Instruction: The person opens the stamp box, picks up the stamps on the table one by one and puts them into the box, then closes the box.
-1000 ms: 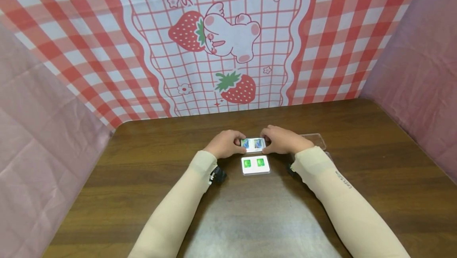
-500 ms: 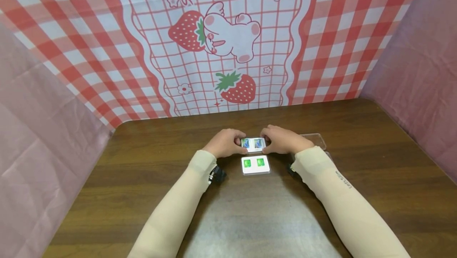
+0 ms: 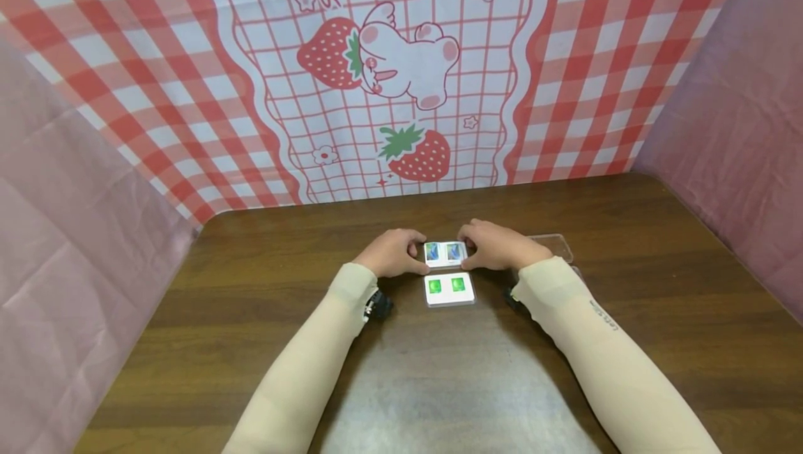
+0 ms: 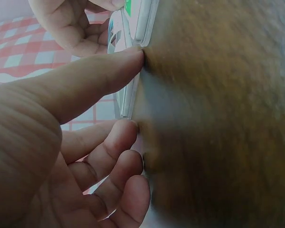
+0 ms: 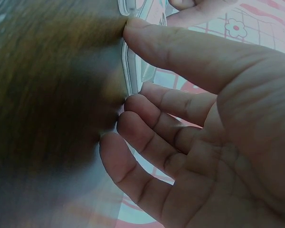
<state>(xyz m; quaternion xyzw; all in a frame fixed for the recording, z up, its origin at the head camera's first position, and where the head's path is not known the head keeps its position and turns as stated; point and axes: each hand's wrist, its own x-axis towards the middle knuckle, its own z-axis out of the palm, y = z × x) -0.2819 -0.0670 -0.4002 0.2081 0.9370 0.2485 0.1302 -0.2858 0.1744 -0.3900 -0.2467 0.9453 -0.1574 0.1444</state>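
Observation:
Two flat clear plastic cases lie one behind the other on the table in the head view. The far case (image 3: 444, 255) shows two blue-green pictures on white; the near case (image 3: 449, 290) shows two green pictures on white. My right hand (image 3: 502, 245) holds the far case's right end between thumb and fingers. At its left end is my left hand (image 3: 392, 253), the thumb tip by the near corner and the fingers loosely bent just off the edge. In the left wrist view the thumb (image 4: 99, 78) overlaps the case, so contact is hard to tell.
A clear rectangular plastic piece (image 3: 555, 246) lies right of the right hand, partly hidden by the wrist. The brown wooden table (image 3: 301, 252) ends at a red-and-white strawberry cloth (image 3: 351, 182) behind. Pink cloth (image 3: 721, 147) hangs at both sides.
My left hand has shifted slightly left, and its fingers have come off the far case, showing more of its left end. The right hand and both cases stay almost still.

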